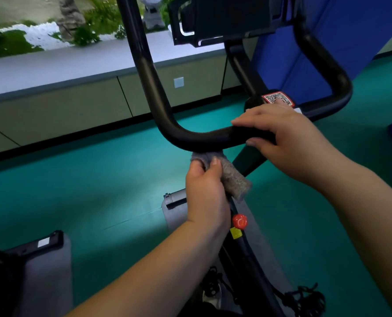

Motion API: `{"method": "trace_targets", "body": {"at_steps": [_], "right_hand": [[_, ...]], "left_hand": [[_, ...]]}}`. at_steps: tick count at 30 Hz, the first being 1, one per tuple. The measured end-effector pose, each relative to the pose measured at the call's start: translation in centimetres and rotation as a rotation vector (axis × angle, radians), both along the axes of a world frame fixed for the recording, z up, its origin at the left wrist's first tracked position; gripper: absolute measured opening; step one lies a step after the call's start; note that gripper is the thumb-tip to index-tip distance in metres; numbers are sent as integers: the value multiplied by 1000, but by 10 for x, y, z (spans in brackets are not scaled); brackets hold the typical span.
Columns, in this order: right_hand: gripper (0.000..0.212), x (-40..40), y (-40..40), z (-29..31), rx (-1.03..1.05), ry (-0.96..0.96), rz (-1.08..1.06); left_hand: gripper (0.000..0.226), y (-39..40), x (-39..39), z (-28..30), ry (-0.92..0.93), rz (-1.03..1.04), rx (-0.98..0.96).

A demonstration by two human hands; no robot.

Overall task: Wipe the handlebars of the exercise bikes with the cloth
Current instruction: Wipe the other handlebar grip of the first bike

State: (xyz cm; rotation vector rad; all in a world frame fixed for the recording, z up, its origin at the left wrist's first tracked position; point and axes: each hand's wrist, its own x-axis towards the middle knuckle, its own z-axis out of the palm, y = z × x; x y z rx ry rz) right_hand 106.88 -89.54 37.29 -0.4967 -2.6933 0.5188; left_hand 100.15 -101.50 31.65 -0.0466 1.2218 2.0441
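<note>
Curved black tubular handlebar (197, 139) is gripped by right hand (279, 138), fingers wrapped over it. At its 6 o'clock, grey fuzzy cloth (227, 175) is pinched against the bar's underside by left hand (205, 193), fingers curled.

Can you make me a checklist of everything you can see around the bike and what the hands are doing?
Surface: teal floor, bare where visible.
Job's things: black handlebar; grey cloth pressed up under its lower bend.
Clutter: red knob and yellow sticker on the frame; QR sticker near the stem.
Hands: left hand grips the cloth; right hand wraps the handlebar.
Cables: a dark tangle low right, too blurred to identify.
Surroundings: console above; grey ledge with plants behind; blue wall panel; another machine at left.
</note>
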Motion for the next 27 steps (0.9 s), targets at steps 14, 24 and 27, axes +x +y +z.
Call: {"method": "trace_targets", "body": {"at_steps": [14, 24, 27], "right_hand": [[41, 10, 14, -1, 4, 67, 64], [35, 5, 11, -5, -7, 139, 41], [31, -1, 9, -5, 10, 169, 23]], "left_hand": [[21, 25, 13, 4, -9, -9, -17], [27, -27, -33, 7, 7, 232, 29], [26, -38, -46, 10, 88, 234, 5]]}}
